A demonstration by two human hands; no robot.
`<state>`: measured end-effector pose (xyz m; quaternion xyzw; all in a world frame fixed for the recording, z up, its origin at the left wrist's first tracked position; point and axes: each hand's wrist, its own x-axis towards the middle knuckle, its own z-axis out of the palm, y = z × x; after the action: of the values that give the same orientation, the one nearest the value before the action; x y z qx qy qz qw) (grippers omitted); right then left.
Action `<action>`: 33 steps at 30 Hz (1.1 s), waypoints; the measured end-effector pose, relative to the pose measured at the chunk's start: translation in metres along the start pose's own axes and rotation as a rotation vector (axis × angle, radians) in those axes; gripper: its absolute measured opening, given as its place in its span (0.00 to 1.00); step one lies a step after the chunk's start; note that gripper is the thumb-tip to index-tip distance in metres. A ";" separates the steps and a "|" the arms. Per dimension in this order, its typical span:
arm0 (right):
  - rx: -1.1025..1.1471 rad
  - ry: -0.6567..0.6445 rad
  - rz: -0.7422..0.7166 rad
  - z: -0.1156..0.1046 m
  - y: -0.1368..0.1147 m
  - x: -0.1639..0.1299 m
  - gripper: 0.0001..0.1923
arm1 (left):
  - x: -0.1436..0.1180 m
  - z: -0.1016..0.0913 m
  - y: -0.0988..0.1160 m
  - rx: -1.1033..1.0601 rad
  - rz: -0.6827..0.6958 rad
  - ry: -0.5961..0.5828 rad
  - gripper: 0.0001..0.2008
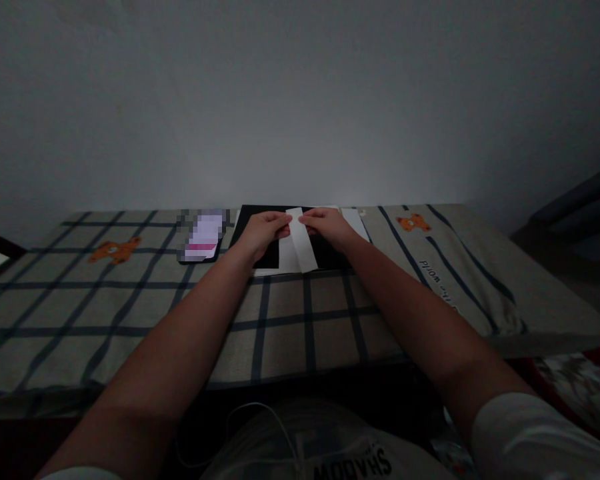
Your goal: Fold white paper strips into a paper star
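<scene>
Fingers (283, 225) on narrow white paper strip (301, 241)

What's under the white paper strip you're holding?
Under the white paper strip, pinched by the left hand and right hand, lies a black mat with white sheets. The strip hides whatever lies directly beneath it.

Phone (203, 236) screen is blurred out, unreadable; black mat (260, 230) partly covered by both hands; shirt lettering (353, 463) cut off below.
</scene>
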<state>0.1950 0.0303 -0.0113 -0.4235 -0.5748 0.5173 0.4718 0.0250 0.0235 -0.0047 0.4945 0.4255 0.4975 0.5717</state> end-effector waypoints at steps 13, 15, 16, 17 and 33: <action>-0.046 -0.013 -0.044 -0.001 -0.002 -0.001 0.05 | 0.001 -0.001 0.000 -0.010 0.028 0.041 0.07; -0.042 -0.013 -0.032 0.000 -0.003 -0.002 0.05 | 0.001 0.000 0.001 -0.019 0.025 0.060 0.07; -0.044 -0.013 -0.030 0.001 -0.003 -0.002 0.05 | 0.000 0.000 0.002 -0.025 0.023 0.068 0.07; -0.042 -0.015 -0.031 0.001 -0.003 -0.002 0.04 | 0.000 0.000 0.003 -0.032 0.021 0.076 0.06; -0.002 -0.025 0.032 -0.002 0.000 0.001 0.02 | -0.004 0.002 0.003 0.079 0.021 0.046 0.08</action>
<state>0.1966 0.0314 -0.0112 -0.4265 -0.5745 0.5294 0.4558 0.0259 0.0195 -0.0010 0.5095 0.4525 0.4975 0.5367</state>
